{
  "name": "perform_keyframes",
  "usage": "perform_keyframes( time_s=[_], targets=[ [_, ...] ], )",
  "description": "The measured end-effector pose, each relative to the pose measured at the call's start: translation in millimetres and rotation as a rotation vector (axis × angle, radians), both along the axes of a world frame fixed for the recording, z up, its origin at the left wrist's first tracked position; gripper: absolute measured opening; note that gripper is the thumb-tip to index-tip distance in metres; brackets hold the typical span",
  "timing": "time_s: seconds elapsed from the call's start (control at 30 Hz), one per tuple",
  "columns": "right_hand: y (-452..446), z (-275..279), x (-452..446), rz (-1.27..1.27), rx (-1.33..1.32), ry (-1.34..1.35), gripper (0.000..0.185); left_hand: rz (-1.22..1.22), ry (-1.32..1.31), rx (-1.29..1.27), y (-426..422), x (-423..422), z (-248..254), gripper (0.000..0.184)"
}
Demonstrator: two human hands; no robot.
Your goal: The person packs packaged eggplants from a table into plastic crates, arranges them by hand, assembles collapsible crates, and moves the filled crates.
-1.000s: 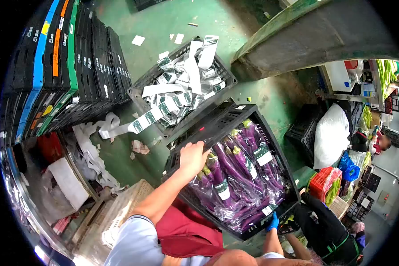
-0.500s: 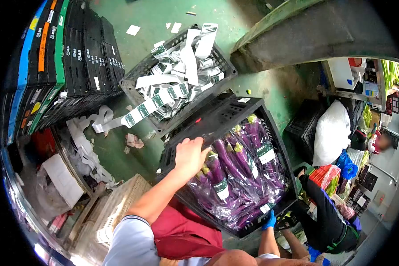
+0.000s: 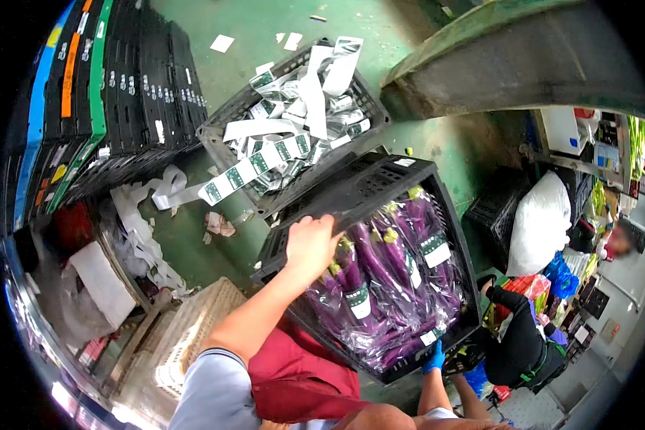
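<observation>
A black plastic crate is filled with long purple eggplants in clear bags with green and white labels. It sits tilted in front of me. My left hand, bare, is closed over the crate's left rim, fingers curled over the edge. At the lower right corner my right hand, in a blue glove, holds the crate's near rim; its fingers are partly hidden. Just beyond, another black crate holds a heap of label strips and rolls.
Tall stacks of black crates stand at left. A beige crate is near my left elbow, with loose label backing on the floor. A large grey beam-like structure crosses the upper right. A white sack and a person in black are at right.
Both hands keep their hold on the eggplant crate, which sits almost unchanged. The view has shifted slightly. At right, the person in black has changed posture.
</observation>
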State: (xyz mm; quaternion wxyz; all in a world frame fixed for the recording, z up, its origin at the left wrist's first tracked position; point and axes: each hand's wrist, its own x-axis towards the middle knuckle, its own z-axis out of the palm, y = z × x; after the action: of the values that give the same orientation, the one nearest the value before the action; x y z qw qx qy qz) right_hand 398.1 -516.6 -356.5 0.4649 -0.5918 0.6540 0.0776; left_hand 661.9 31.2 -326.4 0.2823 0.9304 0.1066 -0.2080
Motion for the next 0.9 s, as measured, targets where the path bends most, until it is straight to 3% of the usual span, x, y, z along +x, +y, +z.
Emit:
perform_keyframes(
  time_s=[0.1,0.13,0.17,0.3,0.37,0.47,0.53,0.77,0.83,0.9],
  targets=[
    [-34.6,-11.3,-26.6,-0.064,0.146,-0.029,0.030,0.006,-0.032,-0.049,-6.5,-4.8,2.4,0.029],
    [-32.6,-15.9,-32.3,-0.024,0.253,-0.159,0.035,0.007,-0.007,-0.036,-9.7,-5.4,2.1,0.027],
    [-35.1,-18.6,-40.3,-0.013,0.072,-0.155,0.033,-0.016,0.029,-0.048,-10.3,-5.9,0.0,0.026],
    [-64.5,-22.4,-48.5,-0.092,0.160,0.015,0.030,-0.045,-0.014,-0.042,-20.7,-4.6,1.4,0.026],
    [-68.8,-22.6,-47.9,0.039,0.129,0.052,0.037,-0.020,-0.029,-0.036,-29.4,-4.5,-5.3,0.025],
    [-62.1,-12.4,-36.5,-0.051,0.426,0.079,0.050,0.004,-0.067,-0.048,-34.8,-2.5,-5.2,0.016],
    [-57.7,-4.3,-26.2,0.062,0.553,0.164,0.061,0.017,-0.116,-0.038,-38.3,-5.2,-8.0,0.011],
    [-76.8,-8.8,-23.8,0.069,0.570,0.318,0.068,0.064,-0.185,-0.013,-37.0,-25.0,-11.6,0.011],
    [-42.6,6.7,-1.9,0.105,0.422,0.431,0.061,0.059,-0.181,-0.008,-36.1,-30.2,-14.0,0.011],
    [-96.9,-22.8,-32.6,0.146,0.428,0.291,0.059,0.049,-0.170,0.017,-33.2,-30.4,-10.0,0.011]
  ],
)
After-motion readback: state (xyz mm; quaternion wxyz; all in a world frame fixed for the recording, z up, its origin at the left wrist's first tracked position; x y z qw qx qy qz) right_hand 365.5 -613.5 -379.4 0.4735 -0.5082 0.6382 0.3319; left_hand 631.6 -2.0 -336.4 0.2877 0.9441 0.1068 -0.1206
